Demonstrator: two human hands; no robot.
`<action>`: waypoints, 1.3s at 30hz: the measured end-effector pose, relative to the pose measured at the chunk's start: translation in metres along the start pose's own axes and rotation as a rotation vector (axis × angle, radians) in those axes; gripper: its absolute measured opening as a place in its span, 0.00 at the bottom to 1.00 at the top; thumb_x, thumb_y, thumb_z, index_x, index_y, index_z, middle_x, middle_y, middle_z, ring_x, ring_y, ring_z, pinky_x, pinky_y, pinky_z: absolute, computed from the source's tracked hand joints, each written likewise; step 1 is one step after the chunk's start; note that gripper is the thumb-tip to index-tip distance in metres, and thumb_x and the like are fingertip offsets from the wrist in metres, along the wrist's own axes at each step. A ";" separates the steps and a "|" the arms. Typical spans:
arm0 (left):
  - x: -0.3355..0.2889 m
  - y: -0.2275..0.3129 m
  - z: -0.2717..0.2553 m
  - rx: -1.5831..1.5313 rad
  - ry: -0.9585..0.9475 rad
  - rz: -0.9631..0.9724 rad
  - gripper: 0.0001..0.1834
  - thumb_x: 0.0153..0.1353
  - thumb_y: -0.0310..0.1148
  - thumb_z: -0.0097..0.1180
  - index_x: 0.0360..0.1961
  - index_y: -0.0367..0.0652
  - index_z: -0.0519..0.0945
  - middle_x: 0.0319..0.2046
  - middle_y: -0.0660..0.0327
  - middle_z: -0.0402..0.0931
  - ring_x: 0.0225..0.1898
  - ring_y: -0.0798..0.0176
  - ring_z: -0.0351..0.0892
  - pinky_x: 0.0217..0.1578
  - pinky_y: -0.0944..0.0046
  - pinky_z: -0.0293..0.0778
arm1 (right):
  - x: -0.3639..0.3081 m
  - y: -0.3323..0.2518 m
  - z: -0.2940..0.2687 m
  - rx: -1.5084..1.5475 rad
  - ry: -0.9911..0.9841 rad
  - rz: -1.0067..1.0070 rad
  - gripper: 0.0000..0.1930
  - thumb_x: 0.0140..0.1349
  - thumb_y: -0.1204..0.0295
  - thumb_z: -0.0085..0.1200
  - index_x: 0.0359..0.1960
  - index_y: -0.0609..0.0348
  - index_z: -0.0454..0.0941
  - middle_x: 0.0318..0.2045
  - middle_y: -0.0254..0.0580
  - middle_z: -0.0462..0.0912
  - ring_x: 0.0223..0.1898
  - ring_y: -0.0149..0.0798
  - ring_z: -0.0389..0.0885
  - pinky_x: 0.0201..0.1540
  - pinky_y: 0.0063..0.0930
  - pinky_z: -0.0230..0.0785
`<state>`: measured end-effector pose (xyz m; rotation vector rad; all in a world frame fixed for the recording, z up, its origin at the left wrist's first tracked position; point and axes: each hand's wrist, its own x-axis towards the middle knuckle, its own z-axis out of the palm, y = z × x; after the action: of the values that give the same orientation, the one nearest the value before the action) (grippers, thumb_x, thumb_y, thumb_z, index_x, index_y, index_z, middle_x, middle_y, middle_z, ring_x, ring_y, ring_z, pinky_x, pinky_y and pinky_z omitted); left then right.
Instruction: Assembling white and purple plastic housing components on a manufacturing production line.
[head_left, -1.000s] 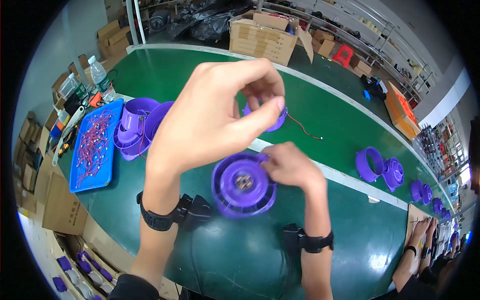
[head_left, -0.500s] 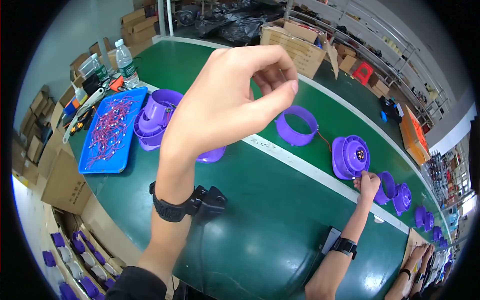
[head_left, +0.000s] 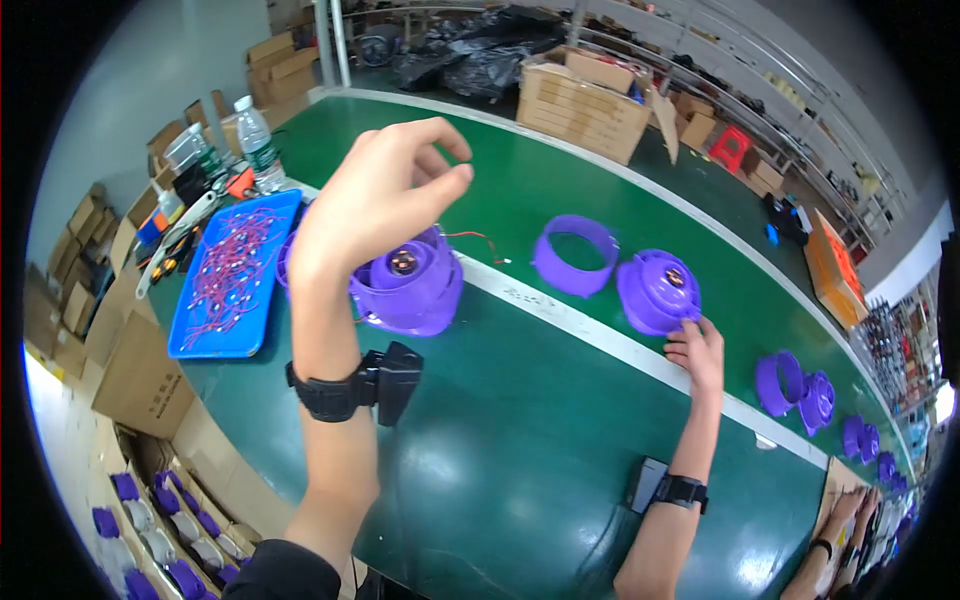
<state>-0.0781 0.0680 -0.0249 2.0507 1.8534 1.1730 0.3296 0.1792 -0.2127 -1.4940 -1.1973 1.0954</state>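
Observation:
My left hand (head_left: 385, 195) is raised over the bench at left of centre. Its fingers curl loosely, with a small gap between thumb and fingertips, and nothing shows in them. Behind and below it stands a purple fan housing (head_left: 425, 300) with a dark round centre, partly hidden by my wrist; a thin red wire (head_left: 475, 236) runs out beside it. My right hand (head_left: 703, 352) grips the near right edge of another purple fan housing (head_left: 640, 290) on the green strip past the white line. Just left of that housing sits an open purple ring (head_left: 550, 262), apart from my hands.
A blue tray (head_left: 185, 335) of red wires lies at left, with tools and water bottles (head_left: 262, 150) behind. More purple rings (head_left: 775, 385) and housings line the far right, near other people's hands (head_left: 845, 505). A cardboard box (head_left: 575, 110) stands beyond the bench.
My right hand has moved left along with the fan housing, closer to the purple ring. My left hand has shifted left and slightly down, uncovering the housing behind it.

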 end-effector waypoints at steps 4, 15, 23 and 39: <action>0.001 -0.002 0.003 0.011 -0.227 -0.023 0.17 0.62 0.30 0.59 0.50 0.34 0.78 0.33 0.51 0.85 0.37 0.58 0.85 0.41 0.59 0.79 | 0.007 0.001 0.004 -0.087 -0.126 -0.058 0.29 0.69 0.64 0.56 0.65 0.71 0.67 0.33 0.47 0.85 0.25 0.32 0.83 0.26 0.24 0.75; 0.014 -0.115 0.019 0.224 -0.286 -0.220 0.35 0.47 0.31 0.70 0.59 0.41 0.76 0.47 0.45 0.81 0.51 0.49 0.81 0.54 0.54 0.76 | -0.014 -0.031 0.015 -0.187 -0.185 -0.280 0.13 0.65 0.75 0.49 0.43 0.68 0.84 0.24 0.45 0.85 0.25 0.32 0.84 0.28 0.27 0.78; 0.018 -0.167 0.026 0.301 -0.451 -0.152 0.28 0.40 0.28 0.68 0.49 0.37 0.83 0.48 0.48 0.84 0.49 0.48 0.84 0.52 0.56 0.78 | -0.037 -0.068 0.040 -0.208 -0.441 -0.400 0.13 0.67 0.76 0.49 0.47 0.68 0.82 0.27 0.43 0.84 0.28 0.31 0.83 0.31 0.27 0.78; 0.023 -0.095 0.085 0.425 -0.363 -0.243 0.20 0.43 0.21 0.59 0.39 0.50 0.90 0.39 0.49 0.86 0.43 0.48 0.86 0.47 0.55 0.82 | -0.065 -0.097 0.047 -0.361 -0.490 -0.459 0.12 0.68 0.76 0.50 0.48 0.67 0.81 0.25 0.43 0.83 0.27 0.30 0.83 0.31 0.27 0.76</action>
<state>-0.1019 0.1435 -0.1271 1.9753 2.2064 0.3380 0.2570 0.1328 -0.1208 -1.1334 -2.0511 0.9830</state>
